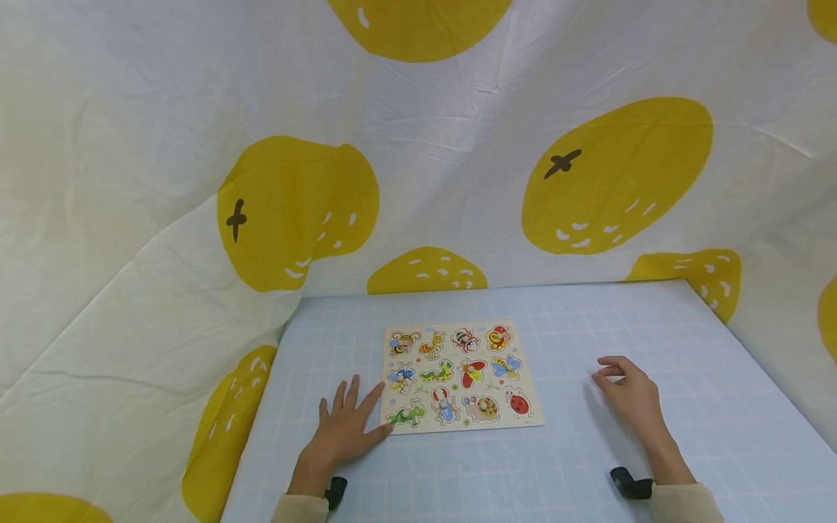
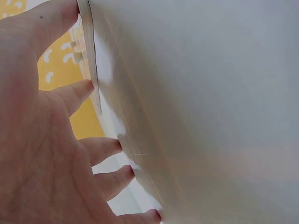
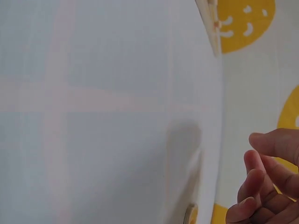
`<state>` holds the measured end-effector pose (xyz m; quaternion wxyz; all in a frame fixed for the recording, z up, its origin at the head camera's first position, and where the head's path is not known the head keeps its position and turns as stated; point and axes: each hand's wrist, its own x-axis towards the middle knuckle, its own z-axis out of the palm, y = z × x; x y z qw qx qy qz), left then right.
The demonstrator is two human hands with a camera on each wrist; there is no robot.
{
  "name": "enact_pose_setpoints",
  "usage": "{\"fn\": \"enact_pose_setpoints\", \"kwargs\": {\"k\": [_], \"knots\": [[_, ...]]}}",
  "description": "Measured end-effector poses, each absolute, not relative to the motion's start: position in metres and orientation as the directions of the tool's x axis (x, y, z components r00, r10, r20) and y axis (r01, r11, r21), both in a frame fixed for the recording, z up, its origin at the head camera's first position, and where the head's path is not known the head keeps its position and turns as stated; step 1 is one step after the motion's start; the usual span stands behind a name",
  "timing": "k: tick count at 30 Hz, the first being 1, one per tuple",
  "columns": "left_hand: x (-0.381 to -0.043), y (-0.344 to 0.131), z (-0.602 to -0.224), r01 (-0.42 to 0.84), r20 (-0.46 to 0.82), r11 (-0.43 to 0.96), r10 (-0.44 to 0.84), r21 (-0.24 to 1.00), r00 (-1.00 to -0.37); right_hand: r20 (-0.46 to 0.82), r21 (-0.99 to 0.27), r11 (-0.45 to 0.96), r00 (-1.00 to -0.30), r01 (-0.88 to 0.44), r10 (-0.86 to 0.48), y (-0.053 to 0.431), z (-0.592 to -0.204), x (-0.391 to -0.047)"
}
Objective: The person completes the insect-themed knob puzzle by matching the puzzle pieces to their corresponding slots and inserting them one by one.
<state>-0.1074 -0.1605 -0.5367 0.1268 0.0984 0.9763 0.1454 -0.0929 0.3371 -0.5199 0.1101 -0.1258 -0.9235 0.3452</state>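
Note:
A wooden peg puzzle board (image 1: 461,378) with several colourful insect pieces lies flat on the table. My left hand (image 1: 346,425) rests at the board's left side, fingers spread. Its thumb touches the lower left corner by the green insect piece (image 1: 407,413), and its index fingertip meets the left edge. The left wrist view shows this spread left hand (image 2: 51,140) against the board's edge (image 2: 88,46). Well right of the board, my right hand (image 1: 631,396) hovers over the table. In the right wrist view its fingers (image 3: 254,182) are loosely bent, holding nothing.
A pale blue checked cloth (image 1: 471,479) covers the table. Behind and beside it hangs a white curtain (image 1: 451,181) with yellow fruit prints. A small rounded thing with a wooden edge (image 3: 190,214) shows partly at the bottom of the right wrist view.

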Motion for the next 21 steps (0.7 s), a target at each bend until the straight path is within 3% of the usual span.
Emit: {"fn": "enact_pose_setpoints", "kwargs": {"k": [8,21], "knots": [[-0.107,-0.160,-0.536,0.160,-0.216,0.937,0.233,0.312,-0.948,0.104,-0.647,0.733,-0.929,0.209,0.356,0.358,-0.525,-0.088],[-0.106,-0.161,-0.537,0.161,-0.209,0.935,0.234,0.316,-0.950,-0.038,-0.651,0.679,-0.909,0.338,0.416,0.378,-0.526,-0.083]]}}
